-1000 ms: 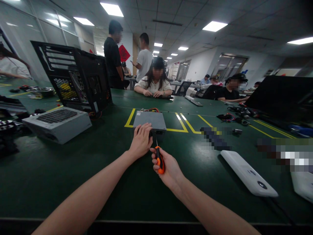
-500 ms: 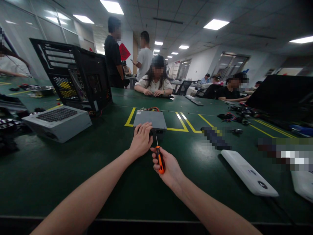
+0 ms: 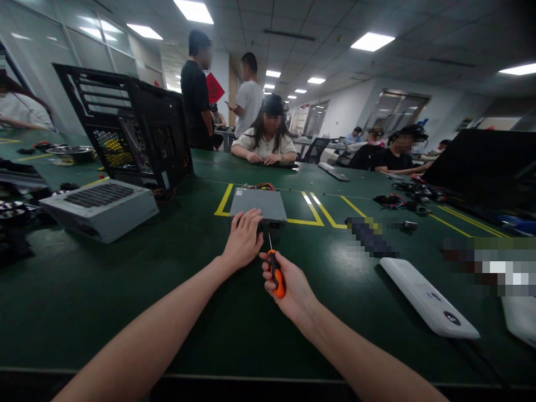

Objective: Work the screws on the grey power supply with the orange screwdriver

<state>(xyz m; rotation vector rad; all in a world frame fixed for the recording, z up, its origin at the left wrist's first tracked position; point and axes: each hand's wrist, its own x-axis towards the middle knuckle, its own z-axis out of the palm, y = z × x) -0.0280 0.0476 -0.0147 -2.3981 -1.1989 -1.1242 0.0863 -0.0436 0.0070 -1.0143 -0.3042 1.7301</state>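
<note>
A grey metal computer power supply unit [image 3: 262, 204] lies on the green table in front of me, coloured wires at its far side. My left hand [image 3: 243, 237] grips its near left edge, fingers over the top and thumb lower at the front. My right hand [image 3: 288, 283] is closed around the orange and black handle of a screwdriver [image 3: 277, 273]. The thin shaft points away from me at the unit's near face, just right of my left thumb. Shadow hides the tip, so I cannot tell whether it touches a screw.
A second power supply unit [image 3: 103, 209] and an open black computer case [image 3: 129, 128] stand left. A metal bowl [image 3: 71, 153] is farther left. At right lie a white device [image 3: 427, 298] and cables [image 3: 404, 195]. Across the table sits a person [image 3: 268, 139].
The screwdriver's handle appears slightly turned in my right hand, its orange patches showing differently. My left hand stays on the power supply unit. The whole view has shifted a little.
</note>
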